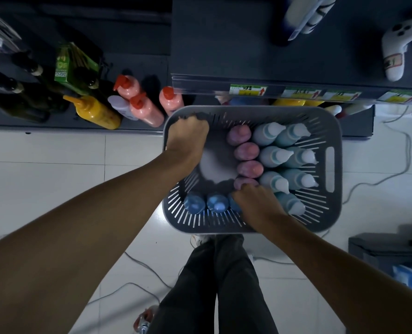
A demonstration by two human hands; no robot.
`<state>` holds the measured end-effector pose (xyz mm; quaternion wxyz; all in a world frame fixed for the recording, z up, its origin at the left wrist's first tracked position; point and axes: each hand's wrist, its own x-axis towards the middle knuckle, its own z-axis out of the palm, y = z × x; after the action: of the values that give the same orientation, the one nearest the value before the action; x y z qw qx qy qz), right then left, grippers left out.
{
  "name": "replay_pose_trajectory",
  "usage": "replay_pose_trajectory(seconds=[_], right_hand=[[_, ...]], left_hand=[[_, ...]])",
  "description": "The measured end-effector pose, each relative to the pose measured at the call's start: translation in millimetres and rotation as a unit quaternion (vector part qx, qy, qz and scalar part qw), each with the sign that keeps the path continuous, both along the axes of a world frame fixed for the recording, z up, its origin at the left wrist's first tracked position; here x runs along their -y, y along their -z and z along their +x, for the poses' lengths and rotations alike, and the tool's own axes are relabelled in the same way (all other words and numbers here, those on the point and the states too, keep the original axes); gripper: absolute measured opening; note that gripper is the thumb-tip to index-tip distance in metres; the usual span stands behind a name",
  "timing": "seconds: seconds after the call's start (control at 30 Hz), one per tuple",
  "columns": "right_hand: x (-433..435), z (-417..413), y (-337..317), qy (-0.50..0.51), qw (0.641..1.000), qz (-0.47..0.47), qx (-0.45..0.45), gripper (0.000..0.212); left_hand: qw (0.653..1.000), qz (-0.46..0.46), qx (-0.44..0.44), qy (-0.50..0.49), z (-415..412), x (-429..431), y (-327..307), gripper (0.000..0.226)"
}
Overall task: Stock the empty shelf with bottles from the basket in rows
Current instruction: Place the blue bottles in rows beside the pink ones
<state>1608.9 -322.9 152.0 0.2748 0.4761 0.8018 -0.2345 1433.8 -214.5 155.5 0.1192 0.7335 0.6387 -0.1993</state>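
Looking down through the head camera, the left hand point(188, 133) is clenched over the far-left rim of the grey slotted basket point(272, 110), its fingertips hidden past the edge. The right hand point(255, 201) reaches inside and curls round the nearest pink bottle point(244, 182), covering most of it and part of one of the blue bottles point(194, 202). The upper shelf point(272, 44) with its price tags point(248, 90) hides the shelf space beneath, and the labels are too blurred to read. To the left, a low shelf holds orange-capped pump bottles point(140, 102), a yellow bottle point(96, 112) and dark glass bottles point(19, 92). The basket stands on the tiled floor point(43, 165) against the shelving. It holds upright pink bottles point(246, 150) in a column, teal white-capped bottles point(287, 155) in pairs, and blue ones along the near wall.
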Motion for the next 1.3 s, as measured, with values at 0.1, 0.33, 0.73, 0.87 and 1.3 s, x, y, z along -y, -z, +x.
replay_pose_trajectory(seconds=[0.1, 0.33, 0.73, 0.87, 1.3], right_hand=[[0.0, -1.5, -6.0, -0.007, 1.000, 0.006, 0.008, 0.028], [-7.5, -1.8, -40.7, 0.010, 1.000, 0.020, 0.015, 0.028], [-57.4, 8.5, -172.0, 0.051, 0.996, 0.069, -0.037, 0.023], [-70.9, 17.4, -221.4, 0.050, 0.991, 0.116, -0.051, 0.012], [-100.6, 71.6, -346.8, 0.085, 0.964, 0.231, -0.102, 0.022]], left_hand=[[1.000, 0.010, 0.016, -0.007, -0.6, 3.7, -12.2, 0.015], [0.998, 0.024, 0.056, -0.034, 3.4, 8.6, -54.1, 0.019], [0.994, 0.039, 0.099, -0.005, 20.4, 9.1, -176.5, 0.033], [0.994, 0.044, 0.102, 0.013, 26.0, 4.6, -222.6, 0.035], [0.984, 0.099, 0.122, 0.089, 63.2, -17.3, -354.6, 0.029]])
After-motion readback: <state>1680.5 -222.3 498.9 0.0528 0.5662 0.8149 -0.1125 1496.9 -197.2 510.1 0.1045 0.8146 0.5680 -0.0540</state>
